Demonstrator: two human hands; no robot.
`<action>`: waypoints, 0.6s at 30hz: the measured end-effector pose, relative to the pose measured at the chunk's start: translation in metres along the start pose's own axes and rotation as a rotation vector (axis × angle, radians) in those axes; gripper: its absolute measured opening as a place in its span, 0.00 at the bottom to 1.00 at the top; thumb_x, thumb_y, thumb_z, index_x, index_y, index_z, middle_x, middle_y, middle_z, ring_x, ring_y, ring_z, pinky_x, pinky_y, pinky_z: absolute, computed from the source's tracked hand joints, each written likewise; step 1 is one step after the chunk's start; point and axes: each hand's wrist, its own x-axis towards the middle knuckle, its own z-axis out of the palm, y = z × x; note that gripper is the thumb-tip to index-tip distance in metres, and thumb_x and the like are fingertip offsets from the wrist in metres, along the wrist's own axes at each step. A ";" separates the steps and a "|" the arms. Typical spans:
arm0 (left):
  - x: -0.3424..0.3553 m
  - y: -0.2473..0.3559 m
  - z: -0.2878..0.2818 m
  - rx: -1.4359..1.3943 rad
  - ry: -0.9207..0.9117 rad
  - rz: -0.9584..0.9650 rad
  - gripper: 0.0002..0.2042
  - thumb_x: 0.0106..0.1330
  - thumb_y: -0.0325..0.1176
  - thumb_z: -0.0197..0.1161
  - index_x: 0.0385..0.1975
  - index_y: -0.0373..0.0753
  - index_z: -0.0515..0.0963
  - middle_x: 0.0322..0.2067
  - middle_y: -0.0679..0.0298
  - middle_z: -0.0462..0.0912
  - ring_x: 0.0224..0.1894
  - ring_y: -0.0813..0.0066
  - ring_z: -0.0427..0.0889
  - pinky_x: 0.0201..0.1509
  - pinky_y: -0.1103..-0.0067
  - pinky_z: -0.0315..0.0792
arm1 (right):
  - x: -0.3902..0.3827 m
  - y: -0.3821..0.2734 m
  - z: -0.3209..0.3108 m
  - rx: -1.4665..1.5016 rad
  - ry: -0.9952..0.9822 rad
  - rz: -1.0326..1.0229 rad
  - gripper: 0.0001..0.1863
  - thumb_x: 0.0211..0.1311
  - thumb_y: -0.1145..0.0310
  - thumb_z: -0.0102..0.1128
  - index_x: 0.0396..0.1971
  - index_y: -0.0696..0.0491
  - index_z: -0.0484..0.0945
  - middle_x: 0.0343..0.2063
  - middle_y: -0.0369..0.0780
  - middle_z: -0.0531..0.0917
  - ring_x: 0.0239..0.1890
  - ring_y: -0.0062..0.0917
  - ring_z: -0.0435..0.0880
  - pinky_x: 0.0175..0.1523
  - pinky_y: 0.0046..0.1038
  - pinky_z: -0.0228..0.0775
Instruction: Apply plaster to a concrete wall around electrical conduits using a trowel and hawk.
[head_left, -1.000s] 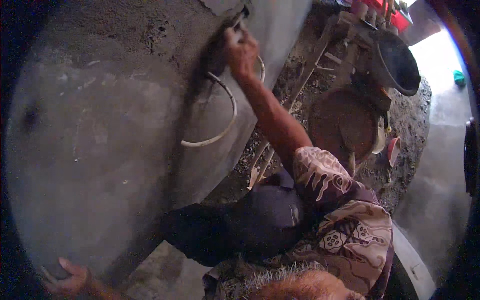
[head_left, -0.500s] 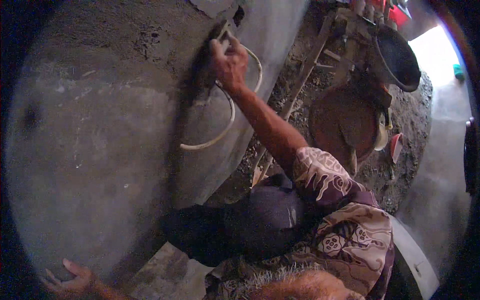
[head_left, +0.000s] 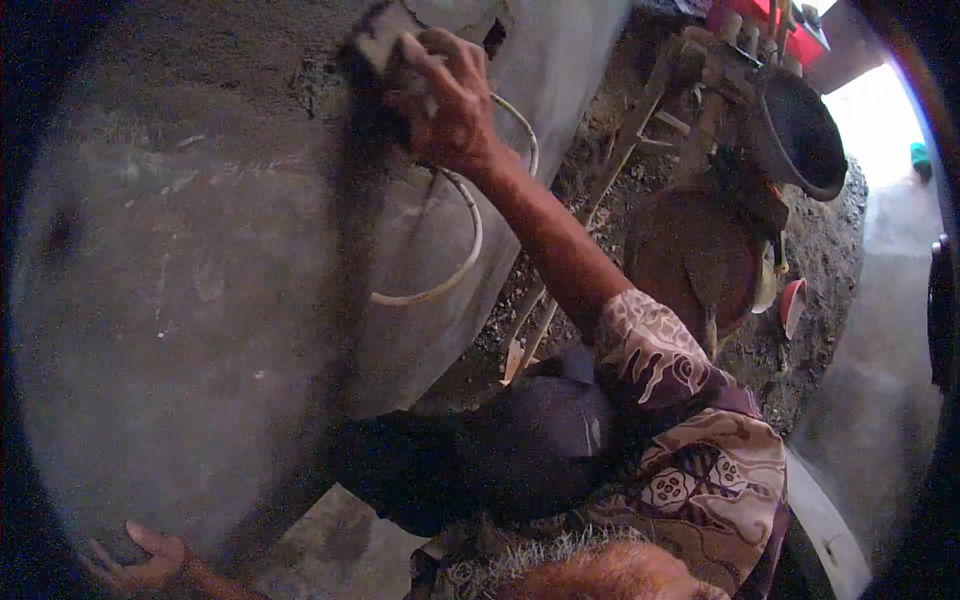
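Note:
At the upper middle, my right hand [head_left: 445, 105] grips a flat, pale-faced plastering tool [head_left: 382, 38] against the rough grey plaster [head_left: 240, 60]. Its fingers wrap the tool's near side, so the handle is hidden and the exact kind of tool is unclear. Just beside that wrist, a pale flexible tube [head_left: 472, 235] curves out from the wall, partly covered by the hand. My left hand [head_left: 150, 562] rests at the lower left on the smoother grey wall [head_left: 200, 350], fingers spread, holding nothing.
On the gravelly ground to the right sit a wide brown basin [head_left: 650, 235] and a black bucket [head_left: 805, 130]. A small red scoop-like piece [head_left: 793, 305] lies beyond the basin. Wooden poles [head_left: 630, 140] lean between wall and basin. A dark hole [head_left: 494, 38] shows in the wall.
My right hand has shifted left and turned, bringing the tool's pale face into view, left of the hole. My left hand stays in place.

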 end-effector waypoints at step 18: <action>-0.001 0.005 0.006 -0.096 0.022 0.011 0.24 0.59 0.47 0.62 0.49 0.36 0.73 0.55 0.48 0.69 0.56 0.48 0.71 0.59 0.56 0.62 | -0.061 0.037 -0.016 -0.070 0.040 0.247 0.26 0.48 0.69 0.70 0.49 0.55 0.72 0.46 0.46 0.76 0.50 0.40 0.75 0.52 0.38 0.70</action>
